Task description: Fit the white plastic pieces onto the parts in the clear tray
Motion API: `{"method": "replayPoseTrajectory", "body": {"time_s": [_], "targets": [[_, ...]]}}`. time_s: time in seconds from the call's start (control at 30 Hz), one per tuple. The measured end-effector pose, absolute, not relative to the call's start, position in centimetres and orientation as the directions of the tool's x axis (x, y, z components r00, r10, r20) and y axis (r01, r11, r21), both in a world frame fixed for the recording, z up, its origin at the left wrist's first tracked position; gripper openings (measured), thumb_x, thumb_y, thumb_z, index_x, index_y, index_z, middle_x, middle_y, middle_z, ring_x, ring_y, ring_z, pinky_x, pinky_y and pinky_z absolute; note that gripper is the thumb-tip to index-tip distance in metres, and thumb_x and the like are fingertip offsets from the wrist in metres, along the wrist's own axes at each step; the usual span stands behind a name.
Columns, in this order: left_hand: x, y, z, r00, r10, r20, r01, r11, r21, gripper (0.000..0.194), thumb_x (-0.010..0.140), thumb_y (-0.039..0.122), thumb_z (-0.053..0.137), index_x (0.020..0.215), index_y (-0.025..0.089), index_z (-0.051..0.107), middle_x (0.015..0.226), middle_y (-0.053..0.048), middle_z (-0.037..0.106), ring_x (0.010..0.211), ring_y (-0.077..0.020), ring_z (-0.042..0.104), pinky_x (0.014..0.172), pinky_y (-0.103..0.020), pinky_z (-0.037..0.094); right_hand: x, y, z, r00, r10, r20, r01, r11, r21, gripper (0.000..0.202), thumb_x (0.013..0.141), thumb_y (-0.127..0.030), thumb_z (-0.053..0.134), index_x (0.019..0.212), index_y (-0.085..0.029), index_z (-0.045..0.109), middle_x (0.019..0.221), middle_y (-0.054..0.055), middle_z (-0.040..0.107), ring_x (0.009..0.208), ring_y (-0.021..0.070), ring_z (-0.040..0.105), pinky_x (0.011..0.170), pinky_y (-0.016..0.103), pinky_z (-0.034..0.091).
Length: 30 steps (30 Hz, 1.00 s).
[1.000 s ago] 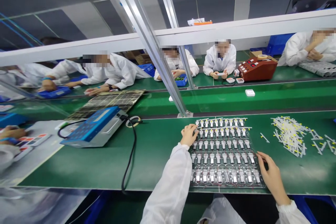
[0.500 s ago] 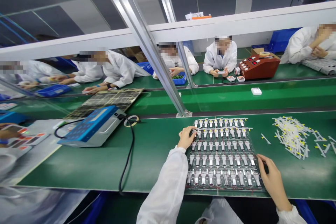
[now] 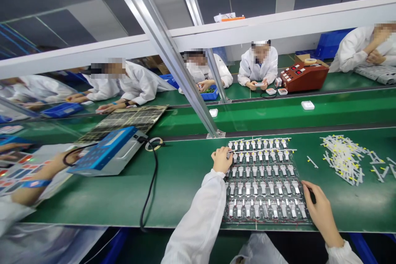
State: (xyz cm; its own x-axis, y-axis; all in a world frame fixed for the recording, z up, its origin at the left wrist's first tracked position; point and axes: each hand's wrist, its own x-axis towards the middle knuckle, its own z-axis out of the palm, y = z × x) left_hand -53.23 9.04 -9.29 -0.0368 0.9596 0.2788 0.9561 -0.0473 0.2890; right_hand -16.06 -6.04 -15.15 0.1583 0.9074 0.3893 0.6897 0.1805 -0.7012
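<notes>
A clear plastic tray (image 3: 272, 205) lies on the green bench before me, filled with rows of small white parts with thin red and dark wires. My left hand (image 3: 222, 159) is at its upper left edge, fingertips pinched together beside the end of a thin white strip (image 3: 291, 150) across the upper rows. What those fingertips grip is hidden. Along the right edge, my right hand (image 3: 320, 210) has its fingers curled on the tray's side. To the right is a pile of short white strips with yellow bits (image 3: 342, 159), with one loose strip (image 3: 312, 162) nearer the tray.
A blue instrument box (image 3: 108, 152) with a black cable (image 3: 151, 189) stands to the left. A co-worker's arm (image 3: 46, 171) reaches in there. A metal post (image 3: 185, 78) rises behind the bench. White cases (image 3: 307, 105) lie on the green strip beyond, where other people sit.
A co-worker's arm has come in from the left toward the blue box. White cases have shifted to the right on the green strip. My hands stay at the tray almost unchanged.
</notes>
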Motion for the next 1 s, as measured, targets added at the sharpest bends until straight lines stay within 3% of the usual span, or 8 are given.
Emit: {"method": "replayPoseTrajectory", "body": {"time_s": [0.3,0.57,1.0], "targets": [[-53.71,8.67,-9.44,-0.092,0.956,0.28,0.92,-0.025,0.39,0.011,0.09,0.025,0.047,0.094,0.025,0.057,0.1,-0.003,0.066,0.098,-0.0234,0.056,0.088,-0.04,0.029,-16.0,-6.16,-15.26,0.142,0.919,0.367,0.689,0.175,-0.704,0.027,0.095,-0.037,0.043,0.109,-0.021,0.059,0.107,0.01,0.066,0.101,0.0248,0.061,0.09,0.043,0.049],[-53.51,8.84,-9.42,-0.001,0.959,0.283,0.933,-0.1,0.345,0.015,0.088,0.025,0.051,0.094,0.027,0.064,0.1,-0.004,0.065,0.1,-0.0248,0.054,0.09,-0.042,0.029,-16.06,-6.14,-15.18,0.14,0.907,0.398,0.7,0.193,-0.687,0.026,0.094,-0.036,0.044,0.109,-0.022,0.06,0.106,0.009,0.066,0.1,0.0244,0.062,0.089,0.042,0.05],[-53.5,9.09,-9.1,-0.093,0.95,0.299,0.914,-0.037,0.404,0.009,0.087,0.026,0.056,0.08,0.023,0.062,0.089,-0.002,0.062,0.094,-0.0219,0.057,0.09,-0.04,0.031,-16.07,-6.02,-15.2,0.13,0.916,0.38,0.694,0.19,-0.695,0.026,0.095,-0.035,0.043,0.111,-0.022,0.059,0.107,0.009,0.066,0.101,0.025,0.061,0.089,0.043,0.049]]}}
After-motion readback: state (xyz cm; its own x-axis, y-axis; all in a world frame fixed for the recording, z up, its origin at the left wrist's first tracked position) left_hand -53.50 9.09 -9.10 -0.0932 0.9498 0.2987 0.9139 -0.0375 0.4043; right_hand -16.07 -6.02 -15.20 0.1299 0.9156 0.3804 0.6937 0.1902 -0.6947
